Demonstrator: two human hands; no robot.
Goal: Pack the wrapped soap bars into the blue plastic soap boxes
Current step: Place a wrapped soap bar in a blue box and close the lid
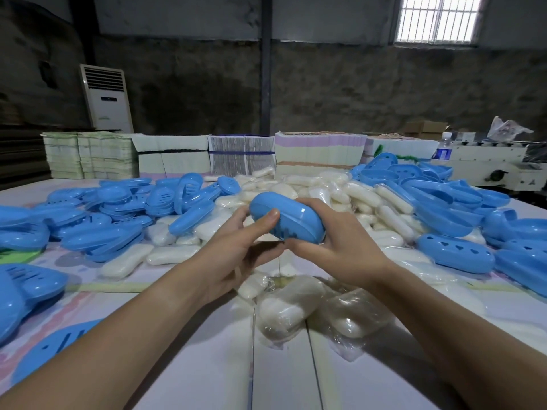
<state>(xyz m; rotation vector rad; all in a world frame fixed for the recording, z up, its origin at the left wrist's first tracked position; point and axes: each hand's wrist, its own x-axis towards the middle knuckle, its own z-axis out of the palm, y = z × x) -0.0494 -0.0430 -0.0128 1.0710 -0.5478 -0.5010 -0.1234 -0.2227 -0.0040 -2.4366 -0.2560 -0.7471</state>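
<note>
Together, left hand [236, 255] and right hand [340, 247] hold a closed blue soap box [291, 218].

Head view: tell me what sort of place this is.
Probably a small packing workshop or warehouse: heaps of blue soap boxes and wrapped soap bars cover the table, bundled flat cartons line its far edge, and the walls are bare concrete.

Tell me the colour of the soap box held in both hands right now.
Plain bright blue, closed soap box, held between left hand and right hand; the head view shows it.
</note>
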